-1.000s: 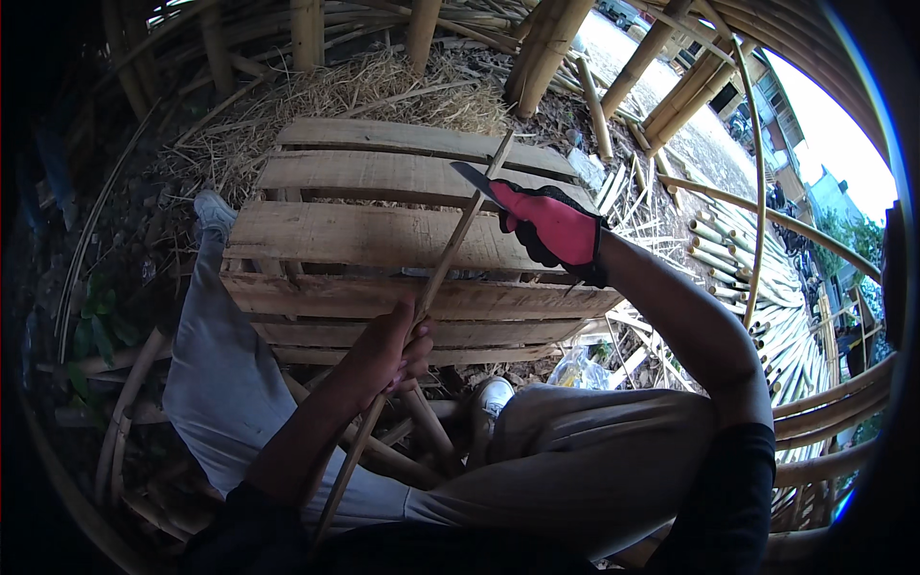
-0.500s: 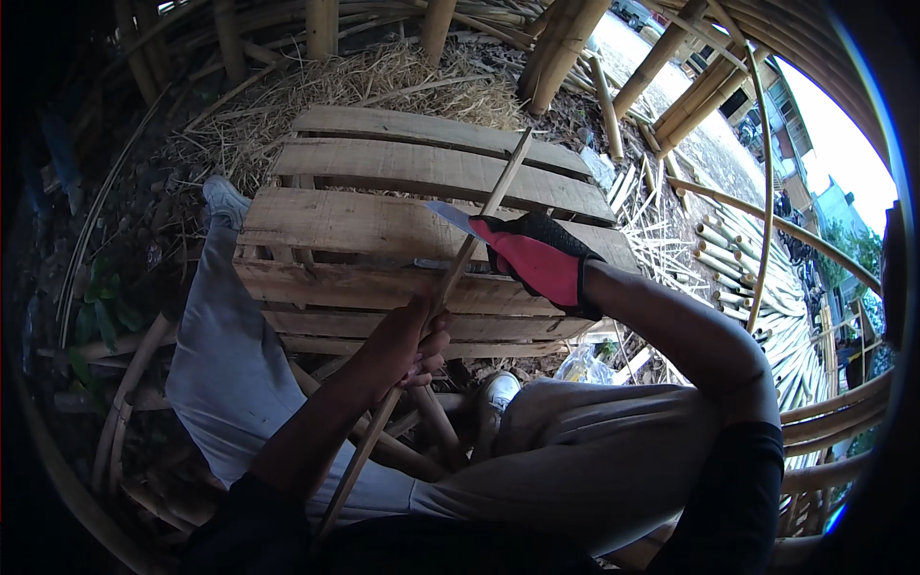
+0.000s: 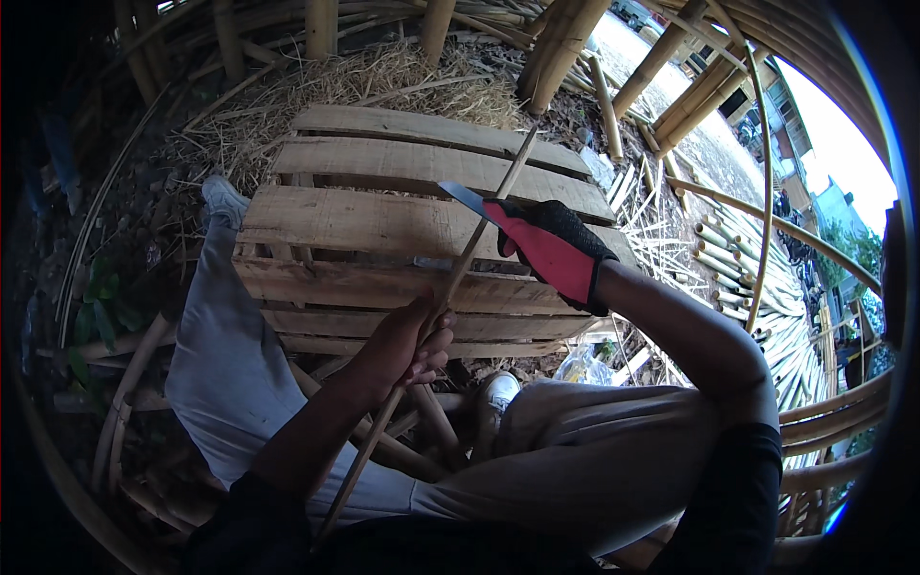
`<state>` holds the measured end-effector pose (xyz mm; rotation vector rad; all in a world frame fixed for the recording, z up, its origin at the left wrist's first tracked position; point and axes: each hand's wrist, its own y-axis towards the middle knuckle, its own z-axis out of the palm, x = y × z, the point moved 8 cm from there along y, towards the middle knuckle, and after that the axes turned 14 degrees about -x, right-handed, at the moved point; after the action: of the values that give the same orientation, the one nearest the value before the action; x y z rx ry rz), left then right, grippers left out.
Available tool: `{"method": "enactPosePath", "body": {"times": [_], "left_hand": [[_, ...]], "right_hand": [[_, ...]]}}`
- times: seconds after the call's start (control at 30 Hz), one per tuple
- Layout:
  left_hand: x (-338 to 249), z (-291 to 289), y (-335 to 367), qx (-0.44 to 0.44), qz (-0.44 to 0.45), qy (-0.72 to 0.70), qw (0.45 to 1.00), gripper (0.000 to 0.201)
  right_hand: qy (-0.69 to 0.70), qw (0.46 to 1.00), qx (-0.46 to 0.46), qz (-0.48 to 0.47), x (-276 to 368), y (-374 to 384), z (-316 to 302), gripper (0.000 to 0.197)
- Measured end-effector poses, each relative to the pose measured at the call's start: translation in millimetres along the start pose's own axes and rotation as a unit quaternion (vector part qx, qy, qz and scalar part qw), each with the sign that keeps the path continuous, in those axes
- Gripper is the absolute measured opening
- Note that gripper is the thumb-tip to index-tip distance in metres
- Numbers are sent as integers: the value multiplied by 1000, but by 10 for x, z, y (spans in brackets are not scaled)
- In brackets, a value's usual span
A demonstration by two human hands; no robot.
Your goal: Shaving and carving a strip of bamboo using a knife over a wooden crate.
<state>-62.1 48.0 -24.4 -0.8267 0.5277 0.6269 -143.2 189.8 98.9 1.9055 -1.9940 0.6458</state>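
My bare left hand (image 3: 410, 347) is wrapped round a long, thin bamboo strip (image 3: 499, 198), which slants from my lap up and away to the right. On my right hand (image 3: 556, 251) is a red and black glove, its fingers closed on a knife. The handle is hidden in the glove; the knife blade (image 3: 461, 197) points left and lies across the strip, a good way above my left hand. Beneath the strip's far half stands a low table of wooden slats (image 3: 355, 216), with gaps between the boards.
Straw shavings (image 3: 374, 86) heap behind the table. Thick bamboo posts (image 3: 561, 53) stand at the back. To the right lie white slivers (image 3: 661, 235) and stacked bamboo poles (image 3: 733, 259). My shoes (image 3: 499, 388) and a clear plastic bag (image 3: 585, 364) are near the table's front.
My gloved right hand and the knife have shifted slightly to the right and farther up the strip. The strip's far tip has swung a little right. My left hand keeps its grip.
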Motion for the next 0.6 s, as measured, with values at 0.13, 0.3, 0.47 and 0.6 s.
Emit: {"method": "enactPosePath", "body": {"times": [0.13, 0.3, 0.47, 0.6], "left_hand": [[25, -48, 17, -12, -14, -5, 1000, 46], [19, -18, 30, 8, -13, -36, 999, 42], [17, -58, 18, 25, -12, 13, 1000, 47], [54, -106, -23, 46, -22, 26, 998, 53]], "right_hand": [[88, 991, 70, 71, -26, -188, 194, 47], [-177, 924, -63, -333, 239, -350, 318, 33], [-262, 885, -108, -370, 299, -487, 344, 26], [-320, 869, -111, -360, 266, -460, 382, 23]]}}
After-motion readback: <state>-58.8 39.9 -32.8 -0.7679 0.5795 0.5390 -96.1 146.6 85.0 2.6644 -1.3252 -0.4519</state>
